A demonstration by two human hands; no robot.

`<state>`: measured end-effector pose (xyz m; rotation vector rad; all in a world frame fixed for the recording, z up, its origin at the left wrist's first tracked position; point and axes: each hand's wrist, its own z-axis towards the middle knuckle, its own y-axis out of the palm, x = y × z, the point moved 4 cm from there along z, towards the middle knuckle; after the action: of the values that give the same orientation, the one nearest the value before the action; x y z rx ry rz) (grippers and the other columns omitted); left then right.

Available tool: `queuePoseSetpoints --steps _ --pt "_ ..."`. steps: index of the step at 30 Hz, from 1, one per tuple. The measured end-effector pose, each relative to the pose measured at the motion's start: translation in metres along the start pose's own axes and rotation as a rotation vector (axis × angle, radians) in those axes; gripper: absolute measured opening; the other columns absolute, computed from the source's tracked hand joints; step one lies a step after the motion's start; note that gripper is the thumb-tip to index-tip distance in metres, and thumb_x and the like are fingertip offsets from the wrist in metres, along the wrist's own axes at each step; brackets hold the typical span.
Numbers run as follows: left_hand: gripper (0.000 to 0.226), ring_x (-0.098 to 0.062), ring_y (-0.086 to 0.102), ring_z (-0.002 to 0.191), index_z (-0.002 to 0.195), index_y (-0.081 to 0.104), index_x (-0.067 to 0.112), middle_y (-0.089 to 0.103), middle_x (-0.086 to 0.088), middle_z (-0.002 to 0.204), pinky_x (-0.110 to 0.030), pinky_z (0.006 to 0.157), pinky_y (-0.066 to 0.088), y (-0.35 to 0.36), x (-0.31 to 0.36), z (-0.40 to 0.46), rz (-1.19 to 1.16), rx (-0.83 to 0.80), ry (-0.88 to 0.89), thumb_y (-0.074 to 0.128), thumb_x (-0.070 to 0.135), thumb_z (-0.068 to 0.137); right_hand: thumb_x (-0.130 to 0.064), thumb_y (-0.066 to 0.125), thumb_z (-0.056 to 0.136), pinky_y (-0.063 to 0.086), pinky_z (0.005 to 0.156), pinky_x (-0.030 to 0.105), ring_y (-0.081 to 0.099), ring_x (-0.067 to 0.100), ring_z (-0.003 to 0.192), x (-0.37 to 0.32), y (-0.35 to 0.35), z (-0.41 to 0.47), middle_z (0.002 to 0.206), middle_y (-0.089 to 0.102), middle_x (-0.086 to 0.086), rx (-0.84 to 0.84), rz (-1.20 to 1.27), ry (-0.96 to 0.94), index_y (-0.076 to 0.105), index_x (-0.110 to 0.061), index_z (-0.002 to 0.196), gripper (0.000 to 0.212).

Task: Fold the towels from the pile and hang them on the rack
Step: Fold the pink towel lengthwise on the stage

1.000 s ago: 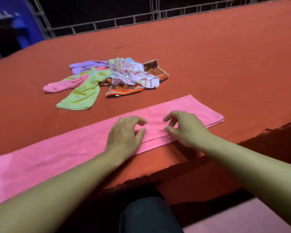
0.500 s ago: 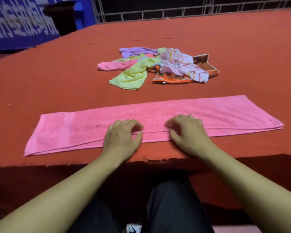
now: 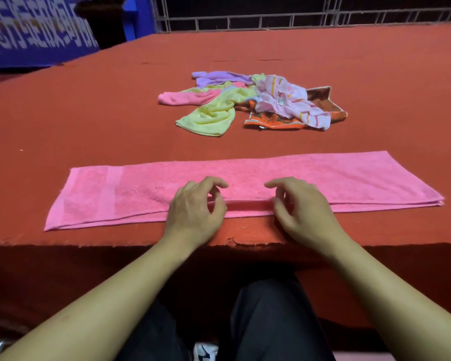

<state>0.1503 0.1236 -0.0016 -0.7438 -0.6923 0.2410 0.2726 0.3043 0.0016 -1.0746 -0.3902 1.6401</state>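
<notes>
Pink towel (image 3: 245, 183): folded lengthwise into a long narrow band, lying flat across the near part of the red table (image 3: 89, 113), parallel to its front edge. Terry texture; a plainer woven stripe near the left end. Doubled layers show at the right end and along the near edge.

Change from half a second ago: both hands then lay on the near edge with fingertips down on the cloth. The fingers are now raised and curled, with a gap visible between fingertips and thumb on each hand. The towel itself has not shifted on the table.

Left hand (image 3: 195, 209): over the towel's near edge, just left of centre, fingers loosely curled, thumb apart from them, gripping nothing. Right hand (image 3: 301, 207): mirrored just right of centre, same loose curl, also holding nothing. Whether either thumb touches the fold cannot be told.

Pile of towels (image 3: 255, 102): farther back on the table, well apart from the pink towel. It includes purple, pink, yellow-green, a pale striped one and an orange-brown patterned one, tangled together.

Beyond the table: a metal railing (image 3: 297, 19) and, at left, a blue banner (image 3: 31, 27).
</notes>
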Motion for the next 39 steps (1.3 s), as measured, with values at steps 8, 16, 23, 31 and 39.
queuePoseSetpoints --steps 8,16,23,31,39 --pt "0.022 -0.007 0.056 0.077 0.101 0.063 0.035 0.057 0.022 0.078 -0.028 0.068 0.047 0.001 0.005 -0.003 0.087 -0.110 0.076 0.055 0.026 0.082 -0.027 0.048 0.076 0.038 0.073 0.030 0.055 0.013 0.076 -0.001 0.004 0.001 0.074 0.063 -0.013 -0.085 -0.077 0.101 0.065 -0.028 0.107 0.035" --pt "0.024 -0.009 0.050 0.083 0.098 0.065 0.026 0.063 0.016 0.089 -0.036 0.075 0.048 -0.058 -0.046 -0.029 0.073 0.092 0.037 0.052 0.016 0.081 -0.025 0.051 0.081 0.040 0.074 0.035 0.042 0.008 0.077 -0.018 0.009 0.004 0.085 0.060 -0.016 -0.028 -0.075 0.000 0.064 -0.028 0.109 0.031" --pt "0.024 -0.009 0.058 0.092 0.103 0.065 0.036 0.067 0.020 0.094 -0.039 0.087 0.051 -0.094 -0.100 -0.044 0.079 -0.006 -0.156 0.071 0.020 0.086 -0.032 0.062 0.089 0.045 0.083 0.040 0.051 0.016 0.093 -0.087 0.072 0.029 0.095 0.061 -0.012 -0.187 0.023 -0.102 0.062 -0.029 0.113 0.024" --pt "0.023 -0.009 0.054 0.092 0.101 0.067 0.032 0.055 0.033 0.089 -0.032 0.083 0.048 -0.097 -0.104 -0.052 -0.038 0.166 -0.186 0.067 0.012 0.089 -0.023 0.061 0.092 0.044 0.083 0.041 0.056 0.019 0.093 -0.101 0.092 0.031 0.098 0.066 -0.011 -0.160 0.022 -0.101 0.063 -0.029 0.113 0.021" --pt "0.021 -0.007 0.049 0.093 0.098 0.067 0.030 0.062 0.023 0.094 -0.040 0.087 0.044 -0.099 -0.108 -0.060 0.083 0.077 -0.076 0.049 0.034 0.088 -0.038 0.051 0.089 0.040 0.078 0.038 0.054 0.015 0.084 -0.109 0.093 0.024 0.091 0.065 -0.014 -0.216 -0.062 -0.176 0.064 -0.030 0.109 0.026"
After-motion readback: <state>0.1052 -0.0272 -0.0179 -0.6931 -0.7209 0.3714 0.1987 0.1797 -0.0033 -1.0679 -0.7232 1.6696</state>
